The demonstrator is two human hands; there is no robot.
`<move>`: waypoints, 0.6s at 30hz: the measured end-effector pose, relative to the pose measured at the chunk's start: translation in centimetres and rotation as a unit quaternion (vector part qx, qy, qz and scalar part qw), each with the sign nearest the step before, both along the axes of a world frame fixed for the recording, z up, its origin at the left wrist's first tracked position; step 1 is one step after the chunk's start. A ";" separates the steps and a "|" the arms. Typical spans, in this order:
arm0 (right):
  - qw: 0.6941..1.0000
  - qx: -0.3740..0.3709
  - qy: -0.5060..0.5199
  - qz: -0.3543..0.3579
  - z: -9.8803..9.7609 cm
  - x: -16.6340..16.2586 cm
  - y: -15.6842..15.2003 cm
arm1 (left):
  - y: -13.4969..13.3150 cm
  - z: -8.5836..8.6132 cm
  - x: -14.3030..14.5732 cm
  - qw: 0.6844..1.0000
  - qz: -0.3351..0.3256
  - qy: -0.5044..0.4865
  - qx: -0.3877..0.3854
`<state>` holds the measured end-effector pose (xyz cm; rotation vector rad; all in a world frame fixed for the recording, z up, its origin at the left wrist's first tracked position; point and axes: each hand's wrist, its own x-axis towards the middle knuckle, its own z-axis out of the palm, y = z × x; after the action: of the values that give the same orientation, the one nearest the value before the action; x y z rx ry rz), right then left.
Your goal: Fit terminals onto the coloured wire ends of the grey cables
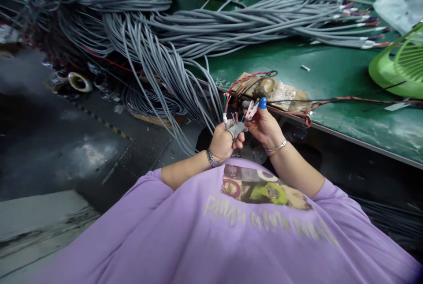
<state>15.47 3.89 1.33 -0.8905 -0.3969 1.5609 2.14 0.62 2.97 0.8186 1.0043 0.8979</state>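
Observation:
In the head view, my left hand (222,142) is closed around the end of a grey cable, its thumb in a grey finger cover. Thin coloured wires (235,117) fan out above that thumb. Another cable end (225,118), with a white sleeve and orange and blue wires, stands up beside the fingers. My right hand (267,128) pinches a small pale pink clip-like piece (251,110) close to the wires; its exact kind is unclear. A blue cover (262,102) sits on one right-hand digit. Both hands meet just in front of the table edge.
Long grey cable bundles (231,28) cover the green table (346,72) and hang over its edge at left. A taped brown block (287,95) with red and black leads lies at the edge. A green fan (399,63) stands right. Cable coils (155,101) lie below.

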 end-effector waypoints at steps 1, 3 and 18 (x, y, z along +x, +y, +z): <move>1.000 0.001 -0.001 -0.005 0.0 -0.1 0.0 | 0.0 -0.1 0.0 1.000 -0.004 0.002 0.001; 1.000 0.008 -0.007 -0.008 -0.2 -0.2 0.0 | 0.0 -0.2 0.0 1.000 -0.012 0.006 0.003; 0.987 0.033 -0.039 0.154 -0.7 1.4 -2.4 | -0.9 0.0 -1.2 0.999 0.013 0.027 0.016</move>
<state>16.89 1.47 0.65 -0.8694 -0.6642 1.7856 0.98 -0.26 3.02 0.8623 1.0529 0.9208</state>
